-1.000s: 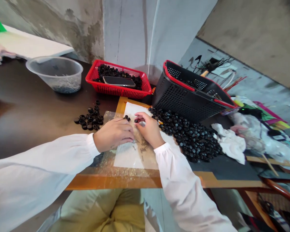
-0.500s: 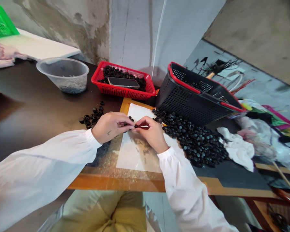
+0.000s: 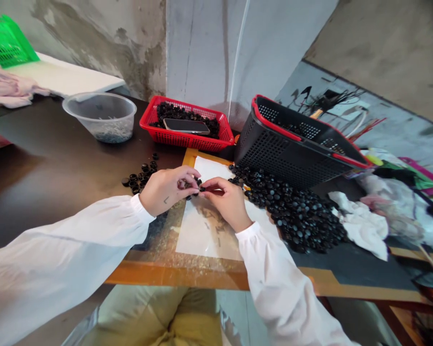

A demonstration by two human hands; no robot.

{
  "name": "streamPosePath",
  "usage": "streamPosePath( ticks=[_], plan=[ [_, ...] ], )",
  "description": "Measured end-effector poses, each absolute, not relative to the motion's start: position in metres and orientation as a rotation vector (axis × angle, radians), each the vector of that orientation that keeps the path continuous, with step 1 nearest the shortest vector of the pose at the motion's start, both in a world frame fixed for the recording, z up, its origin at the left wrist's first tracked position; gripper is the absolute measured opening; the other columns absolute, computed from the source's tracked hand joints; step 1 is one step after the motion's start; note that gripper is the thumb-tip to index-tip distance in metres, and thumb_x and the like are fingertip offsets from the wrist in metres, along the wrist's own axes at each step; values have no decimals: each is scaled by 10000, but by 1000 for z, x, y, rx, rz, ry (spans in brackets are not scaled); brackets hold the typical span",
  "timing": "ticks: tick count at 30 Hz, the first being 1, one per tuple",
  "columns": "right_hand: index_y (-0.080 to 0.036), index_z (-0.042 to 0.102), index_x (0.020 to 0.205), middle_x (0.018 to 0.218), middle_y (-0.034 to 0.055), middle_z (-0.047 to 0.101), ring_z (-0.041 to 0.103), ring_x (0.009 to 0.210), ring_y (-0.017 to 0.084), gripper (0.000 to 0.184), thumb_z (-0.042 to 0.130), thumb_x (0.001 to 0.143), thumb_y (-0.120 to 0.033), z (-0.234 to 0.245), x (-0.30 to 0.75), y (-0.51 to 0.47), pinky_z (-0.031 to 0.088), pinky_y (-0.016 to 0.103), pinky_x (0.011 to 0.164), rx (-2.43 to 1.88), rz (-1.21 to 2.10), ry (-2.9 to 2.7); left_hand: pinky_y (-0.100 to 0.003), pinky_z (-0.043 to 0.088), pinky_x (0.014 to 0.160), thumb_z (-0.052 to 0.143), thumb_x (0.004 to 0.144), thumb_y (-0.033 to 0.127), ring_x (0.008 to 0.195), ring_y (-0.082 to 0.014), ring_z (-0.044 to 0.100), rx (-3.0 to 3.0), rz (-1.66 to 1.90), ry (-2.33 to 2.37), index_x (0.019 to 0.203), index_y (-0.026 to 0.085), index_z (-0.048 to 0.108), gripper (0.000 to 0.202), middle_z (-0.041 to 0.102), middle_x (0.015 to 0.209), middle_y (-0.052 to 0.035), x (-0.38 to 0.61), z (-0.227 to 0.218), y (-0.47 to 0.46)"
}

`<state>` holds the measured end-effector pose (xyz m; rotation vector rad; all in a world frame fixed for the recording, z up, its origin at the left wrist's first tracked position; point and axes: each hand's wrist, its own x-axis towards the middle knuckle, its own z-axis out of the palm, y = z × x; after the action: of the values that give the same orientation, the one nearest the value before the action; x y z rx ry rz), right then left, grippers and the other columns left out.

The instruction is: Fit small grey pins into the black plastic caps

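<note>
My left hand and my right hand meet fingertip to fingertip above a white paper sheet. Both pinch small black round plastic pieces, partly hidden by my fingers. Their exact shape cannot be told. A large heap of black plastic caps lies just right of my right hand. A smaller scatter of black rings lies just left of my left hand.
A red mesh basket holds black pieces and a smartphone. A tilted black-and-red basket stands behind the heap. A clear plastic tub stands on the dark table. A crumpled white cloth lies at right.
My hands have come together and now pinch the small black pieces between them. The view has drifted slightly, so the table objects sit further right and lower.
</note>
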<state>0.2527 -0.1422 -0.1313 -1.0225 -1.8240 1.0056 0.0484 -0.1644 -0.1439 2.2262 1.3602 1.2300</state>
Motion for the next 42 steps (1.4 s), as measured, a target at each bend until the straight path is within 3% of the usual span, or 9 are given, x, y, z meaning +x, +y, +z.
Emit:
streamPosePath(
  ticks=[10, 15, 20, 24, 26, 29, 34, 39, 42],
  plan=[
    [-262, 830, 878, 922, 44, 806, 736, 868, 219, 121, 752, 787, -244, -132, 253, -140, 585, 338, 820, -946, 1001, -1811, -243, 510, 702, 690, 933, 325, 752, -141, 698, 2614, 1319, 1479, 1153, 245, 655, 237, 797, 841, 40, 51, -135, -170],
    [-263, 833, 940, 922, 43, 806, 728, 836, 213, 172, 764, 797, -329, -133, 253, -139, 586, 363, 826, -990, 1249, -1700, -260, 534, 730, 688, 931, 368, 754, -151, 692, 2614, 1391, 1496, 1152, 245, 681, 254, 804, 860, 15, 50, -135, -170],
    [-271, 810, 1014, 1059, 35, 796, 733, 900, 206, 293, 836, 745, -384, -135, 252, -142, 597, 392, 905, -921, 1583, -1444, -252, 541, 738, 648, 959, 372, 792, -142, 706, 2614, 1453, 1342, 1104, 264, 717, 194, 793, 919, -2, 51, -133, -171],
    [-245, 791, 946, 876, 4, 780, 708, 760, 144, 353, 907, 649, -398, -135, 253, -137, 613, 308, 817, -930, 1686, -1197, -330, 537, 860, 672, 922, 463, 973, -212, 687, 2719, 1336, 1400, 1156, 236, 714, 328, 765, 1060, -58, 33, -123, -161],
    [-237, 778, 865, 807, -16, 759, 678, 691, 111, 358, 931, 601, -423, -135, 255, -133, 606, 257, 758, -930, 1705, -1081, -388, 515, 808, 685, 896, 500, 956, -266, 652, 2715, 1240, 1769, 1020, 231, 758, 305, 745, 1038, -86, 14, -119, -153],
    [-235, 759, 813, 792, -30, 746, 660, 668, 90, 388, 953, 551, -447, -135, 258, -129, 594, 212, 706, -922, 1709, -974, -405, 453, 703, 707, 826, 608, 848, -303, 607, 2589, 995, 2277, 772, 215, 751, 399, 699, 832, -109, -19, -120, -140],
    [-219, 745, 827, 797, -20, 739, 669, 675, 87, 386, 939, 589, -454, -133, 257, -133, 575, 186, 654, -939, 1764, -1026, -334, 355, 623, 730, 722, 691, 692, -250, 548, 2467, 809, 2362, 566, 224, 696, 494, 628, 614, -81, -50, -138, -130],
    [-227, 721, 885, 831, -12, 736, 683, 675, 110, 333, 882, 684, -438, -129, 255, -140, 569, 213, 611, -944, 1740, -1175, -312, 320, 563, 704, 777, 486, 700, -243, 579, 2496, 646, 2353, 655, 235, 719, 279, 688, 693, -65, -47, -136, -135],
    [-225, 715, 898, 825, -8, 725, 689, 700, 128, 271, 831, 748, -419, -128, 252, -144, 582, 245, 654, -942, 1563, -1305, -328, 391, 597, 632, 857, 406, 797, -268, 658, 2445, 601, 2301, 872, 224, 749, 217, 755, 871, -72, -28, -125, -144]
  ],
)
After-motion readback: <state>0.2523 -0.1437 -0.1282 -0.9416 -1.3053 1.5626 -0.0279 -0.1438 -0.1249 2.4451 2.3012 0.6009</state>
